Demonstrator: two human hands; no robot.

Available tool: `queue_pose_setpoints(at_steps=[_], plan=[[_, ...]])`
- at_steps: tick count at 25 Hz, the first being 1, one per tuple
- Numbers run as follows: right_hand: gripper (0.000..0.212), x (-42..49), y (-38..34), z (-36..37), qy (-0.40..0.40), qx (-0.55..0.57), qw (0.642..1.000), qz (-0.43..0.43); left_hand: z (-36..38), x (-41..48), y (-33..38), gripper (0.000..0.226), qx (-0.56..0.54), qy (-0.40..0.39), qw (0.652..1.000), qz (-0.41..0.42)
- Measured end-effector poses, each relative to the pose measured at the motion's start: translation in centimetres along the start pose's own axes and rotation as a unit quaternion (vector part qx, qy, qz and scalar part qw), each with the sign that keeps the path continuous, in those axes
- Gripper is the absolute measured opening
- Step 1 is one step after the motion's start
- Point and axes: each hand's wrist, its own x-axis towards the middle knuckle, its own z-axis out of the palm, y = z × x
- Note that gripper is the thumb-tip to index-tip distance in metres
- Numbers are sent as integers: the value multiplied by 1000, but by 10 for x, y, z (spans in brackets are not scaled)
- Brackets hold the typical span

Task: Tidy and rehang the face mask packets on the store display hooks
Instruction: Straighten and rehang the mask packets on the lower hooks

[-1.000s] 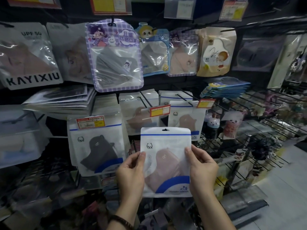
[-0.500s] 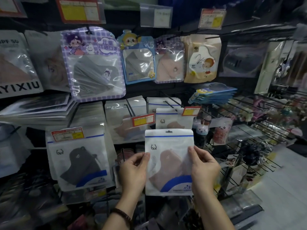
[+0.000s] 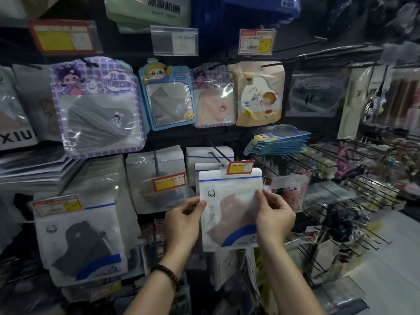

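Rehanging white mask packet (image 3: 229, 201) | left hand (image 3: 181, 223) and right hand (image 3: 275, 219) pinch its side edges | top edge meets price tag (image 3: 241, 167) on hook (image 3: 216, 153) | keep level, line hole with hook tip squarely

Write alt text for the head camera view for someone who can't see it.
A left hand and a right hand pinch the side edges of a white packet holding a pink mask, its top at the red-and-yellow price tag of a hook. Other mask packets hang around it.
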Motion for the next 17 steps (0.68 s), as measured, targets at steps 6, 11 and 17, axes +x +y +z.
queue_pose_setpoints(at_steps=[6, 11, 17], plan=[[6, 20, 5, 11, -3, -55, 998, -13, 12, 10, -4, 9, 33, 25, 999, 6], [14, 25, 13, 24, -22, -98, 995, -27, 19, 18, -6, 8, 30, 55, 998, -11], [4, 25, 5, 31, -2, -56, 998, -32, 23, 21, -4, 9, 27, 69, 997, -23]])
